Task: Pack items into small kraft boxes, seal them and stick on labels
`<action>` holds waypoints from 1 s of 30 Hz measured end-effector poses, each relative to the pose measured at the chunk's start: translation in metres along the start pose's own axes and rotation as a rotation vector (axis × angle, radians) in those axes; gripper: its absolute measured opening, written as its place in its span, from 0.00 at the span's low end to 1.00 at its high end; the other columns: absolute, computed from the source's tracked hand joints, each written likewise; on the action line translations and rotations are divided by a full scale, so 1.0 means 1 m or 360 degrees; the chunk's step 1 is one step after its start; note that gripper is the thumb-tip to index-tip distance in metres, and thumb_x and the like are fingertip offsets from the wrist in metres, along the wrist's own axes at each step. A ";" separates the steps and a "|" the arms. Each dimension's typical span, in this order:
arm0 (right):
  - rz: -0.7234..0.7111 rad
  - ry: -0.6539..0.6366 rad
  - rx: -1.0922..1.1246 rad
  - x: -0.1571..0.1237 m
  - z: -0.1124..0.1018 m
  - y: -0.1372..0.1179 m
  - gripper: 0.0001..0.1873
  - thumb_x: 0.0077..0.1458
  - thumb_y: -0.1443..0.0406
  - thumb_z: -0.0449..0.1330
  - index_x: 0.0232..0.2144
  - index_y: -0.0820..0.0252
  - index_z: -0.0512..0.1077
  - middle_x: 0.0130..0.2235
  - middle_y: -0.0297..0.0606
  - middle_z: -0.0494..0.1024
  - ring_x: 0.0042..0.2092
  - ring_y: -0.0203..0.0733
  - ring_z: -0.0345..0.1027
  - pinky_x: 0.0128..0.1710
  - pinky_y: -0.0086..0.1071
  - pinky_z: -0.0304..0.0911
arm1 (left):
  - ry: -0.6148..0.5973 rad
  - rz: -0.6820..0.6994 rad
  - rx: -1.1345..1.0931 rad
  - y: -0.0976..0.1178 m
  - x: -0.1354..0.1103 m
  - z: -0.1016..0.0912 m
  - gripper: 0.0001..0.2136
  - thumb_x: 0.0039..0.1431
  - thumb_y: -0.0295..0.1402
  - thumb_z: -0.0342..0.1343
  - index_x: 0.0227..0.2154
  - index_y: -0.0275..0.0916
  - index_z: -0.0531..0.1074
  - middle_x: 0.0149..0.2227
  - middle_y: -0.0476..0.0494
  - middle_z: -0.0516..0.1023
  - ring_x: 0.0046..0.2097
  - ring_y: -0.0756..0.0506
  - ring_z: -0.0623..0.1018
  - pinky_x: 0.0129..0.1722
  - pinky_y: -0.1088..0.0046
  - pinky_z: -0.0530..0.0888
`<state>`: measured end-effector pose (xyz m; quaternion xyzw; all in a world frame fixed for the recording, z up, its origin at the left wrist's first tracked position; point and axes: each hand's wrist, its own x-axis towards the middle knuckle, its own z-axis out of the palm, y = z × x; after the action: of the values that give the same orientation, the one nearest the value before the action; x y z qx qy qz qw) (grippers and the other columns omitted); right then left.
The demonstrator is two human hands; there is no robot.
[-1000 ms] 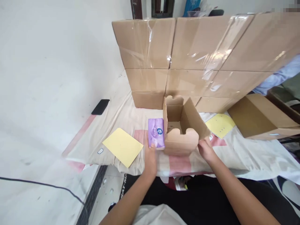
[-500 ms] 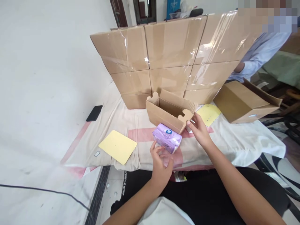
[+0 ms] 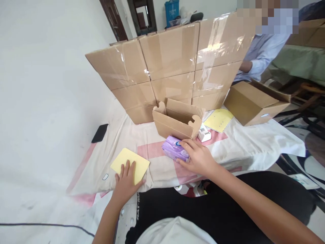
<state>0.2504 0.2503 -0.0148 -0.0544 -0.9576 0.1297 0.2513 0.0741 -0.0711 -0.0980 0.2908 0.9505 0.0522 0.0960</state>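
Note:
My left hand lies flat with fingers spread on a yellow sheet at the near left of the cloth-covered table. Over a purple tissue pack my right hand curls its fingers and grips it from the right side. The pack rests on the cloth in front of a small open cardboard box, which stands empty as far as I see.
A wall of taped cardboard boxes stands behind. A small white device and a second yellow sheet lie right of the open box. A closed box sits far right, a black phone far left. Another person in a light shirt sits behind.
My left hand let go of the purple pack and moved left onto the yellow sheet. My right hand left the box and took hold of the pack, now lying on the cloth.

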 end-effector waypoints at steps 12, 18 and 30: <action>0.0009 -0.0096 0.0132 0.000 -0.006 0.001 0.21 0.61 0.56 0.61 0.52 0.62 0.74 0.54 0.50 0.78 0.48 0.53 0.77 0.45 0.42 0.73 | 0.0506 -0.0014 -0.0522 0.024 -0.028 -0.058 0.22 0.53 0.45 0.55 0.52 0.52 0.72 0.41 0.48 0.84 0.34 0.38 0.82 0.34 0.63 0.78; -0.0187 -0.0142 0.0468 -0.008 -0.024 0.000 0.23 0.64 0.58 0.58 0.59 0.55 0.70 0.63 0.45 0.73 0.58 0.51 0.73 0.54 0.42 0.72 | 0.0704 0.0013 -0.0985 0.114 -0.030 -0.083 0.19 0.63 0.47 0.50 0.44 0.43 0.80 0.31 0.48 0.81 0.29 0.45 0.77 0.26 0.72 0.70; 0.0443 -0.0555 0.1940 -0.017 -0.042 0.028 0.19 0.55 0.53 0.69 0.42 0.61 0.74 0.26 0.28 0.72 0.24 0.30 0.54 0.24 0.27 0.50 | 0.0490 -0.0103 -0.1861 0.170 -0.004 -0.077 0.31 0.55 0.59 0.60 0.47 0.34 0.80 0.33 0.39 0.83 0.38 0.38 0.82 0.36 0.63 0.81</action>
<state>0.2872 0.2832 0.0045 -0.0039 -0.7231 0.6883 0.0587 0.1531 0.0638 0.0042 0.1498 0.7757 0.6044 0.1028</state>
